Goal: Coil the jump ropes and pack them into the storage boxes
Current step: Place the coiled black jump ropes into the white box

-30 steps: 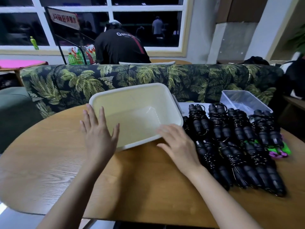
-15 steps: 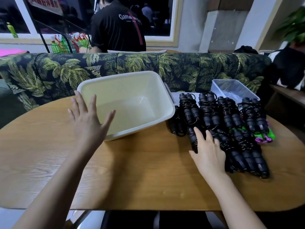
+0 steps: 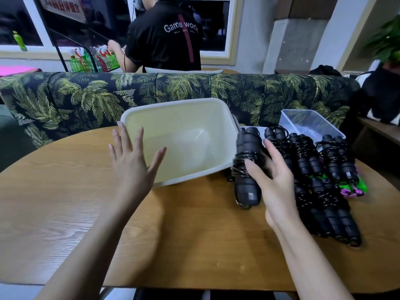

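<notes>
**One rope bundle in hand, cream box next to it**

Table (image 3: pixel 71 213): round wood top under both hands.

Cream box (image 3: pixel 186 120): biggest item on it; sits betw. the two hands; nothing visible inside; looks tipped a bit toward the person, tho the wide lens may exaggerate that; its near-left corner lies right under the L fingers.

Rope pile (image 3: pixel 324 191): black ropes, already coiled, in rows just past the R knuckles; one green-and-purple rope (image 3: pixel 357 187) at the far edge of it.

Clear box (image 3: pixel 303 118): smaller; beyond the pile, well past the R fingertips.

Rope bundle (image 3: pixel 246 152): two black handles side by side w/ cord wound round the middle; it's in the right hand (image 3: pixel 277 182), betw. the pile and the cream box's right rim; can't tell if its lower end is off the table.

Left hand (image 3: pixel 132 167): fingers straight and spread, holding nothing; can't tell if it touches the rim.

R grip: thumb (image 3: pixel 253 168) lies across the cord wraps, other fingers behind the handles; grasping the bundle.

Step, as I read it: move this bundle into the cream box. To do it well, prob.: keep the thumb on the wraps so the cord doesn't unwind; lift high enough to clear the rim; watch the loose loop at the lower end, it could snag; lay it flat along one wall, handles parallel, to leave room for the rest; press the L palm on the rim so the box doesn't slide.
</notes>
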